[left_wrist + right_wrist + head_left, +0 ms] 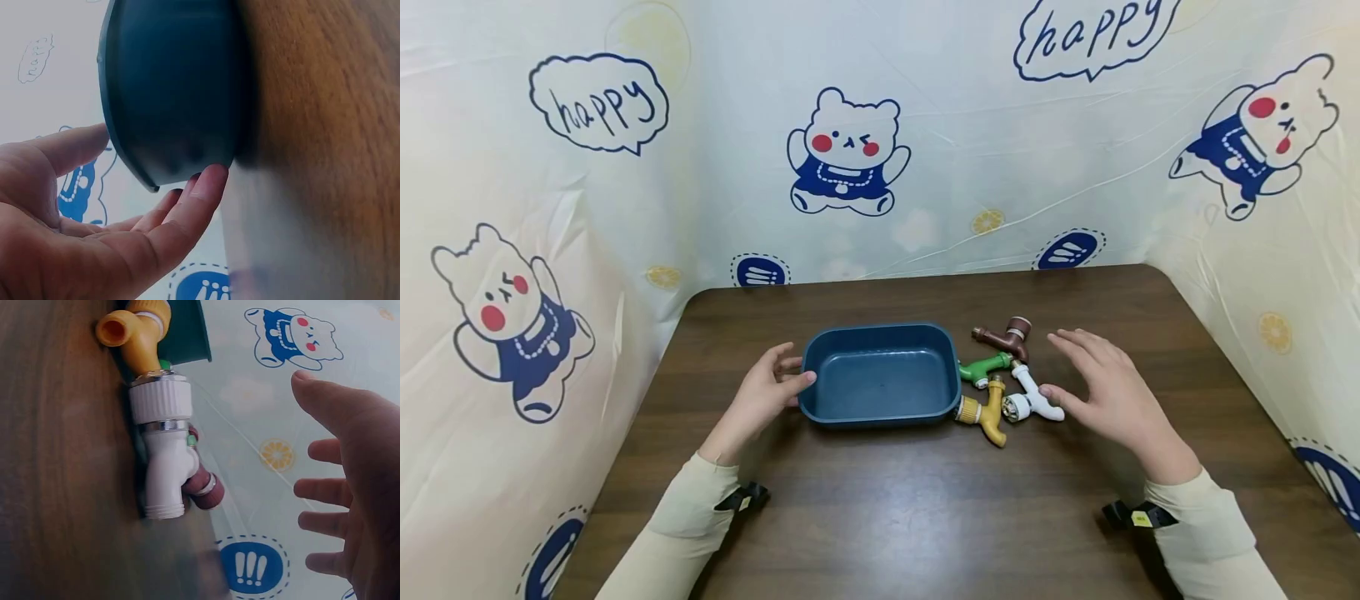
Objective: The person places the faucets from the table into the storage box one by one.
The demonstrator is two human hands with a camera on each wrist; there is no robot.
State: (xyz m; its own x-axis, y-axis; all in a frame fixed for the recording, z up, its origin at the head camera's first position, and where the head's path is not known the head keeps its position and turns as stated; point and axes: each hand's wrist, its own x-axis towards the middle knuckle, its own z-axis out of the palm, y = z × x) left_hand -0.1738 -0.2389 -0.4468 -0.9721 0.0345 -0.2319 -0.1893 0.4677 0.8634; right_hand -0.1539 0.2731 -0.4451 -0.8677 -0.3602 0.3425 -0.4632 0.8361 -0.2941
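A blue rectangular plastic basin (883, 417) sits on the brown table. My left hand (765, 385) holds its left end, the thumb over the rim and the fingers along the outer wall; the basin's end wall (178, 94) fills much of the left wrist view. Against the basin's right side lie a green faucet (985, 368), a yellow faucet (992, 412), a white faucet (1033, 393) and a dark brown faucet (1011, 337). To the right of the white faucet (165, 469), my right hand (1108, 396) is spread with straight fingers, holding nothing.
The wooden table (880, 517) extends in front of the basin and to both sides. A pale printed cloth (940, 167) with bears hangs behind it and at the sides. A dark strap with a small device (1138, 515) sits at the right wrist.
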